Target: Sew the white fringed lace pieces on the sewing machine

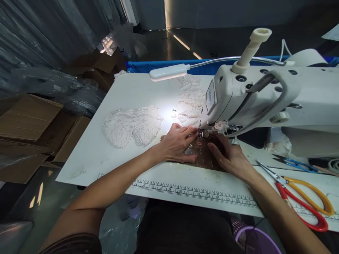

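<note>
Left grip [175, 143], right grip [233, 156] on brown fabric [204, 159], gap between; table edge [185, 199] near.

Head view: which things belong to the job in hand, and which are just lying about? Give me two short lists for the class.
Belong to the job:
brown fabric under the hands
white sewing machine
lit lamp

Apparently just lying about:
red-and-yellow-handled scissors
blue-handled scissors
cardboard boxes
white lace pieces, though possibly related

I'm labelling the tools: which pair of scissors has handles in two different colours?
The red-and-yellow scissors, lying nearer the camera: one handle is red, the other yellow. The blue-handled scissors behind them show no red or yellow.
</note>
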